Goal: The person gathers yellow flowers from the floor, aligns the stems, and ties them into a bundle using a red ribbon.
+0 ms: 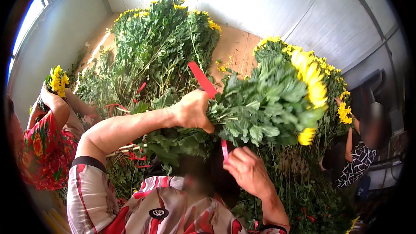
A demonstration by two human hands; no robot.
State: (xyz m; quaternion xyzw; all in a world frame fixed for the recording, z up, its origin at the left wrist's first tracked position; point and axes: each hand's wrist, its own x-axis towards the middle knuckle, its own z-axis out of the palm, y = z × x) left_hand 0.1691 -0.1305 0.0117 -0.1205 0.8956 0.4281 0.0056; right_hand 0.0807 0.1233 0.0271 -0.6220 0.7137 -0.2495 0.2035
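A bunch of yellow chrysanthemums (256, 104) lies sideways before me, its leafy stems gripped by my left hand (193, 110) and its blooms pointing right. A red ribbon (202, 79) sticks up past that hand at the stems. Below the bunch, my right hand (245, 169) pinches a pinkish-red ribbon end (224, 151) between thumb and fingers. Whether both ribbon pieces are one strip is hidden by the stems. The blooms at the right are slightly blurred.
Large heaps of yellow chrysanthemums stand on the floor ahead (162, 42) and at right (328, 81). Red ribbon scraps (138, 157) lie among cut stems. A person in a red floral top (48, 152) holds flowers at left; another in a patterned top (356, 164) sits at right.
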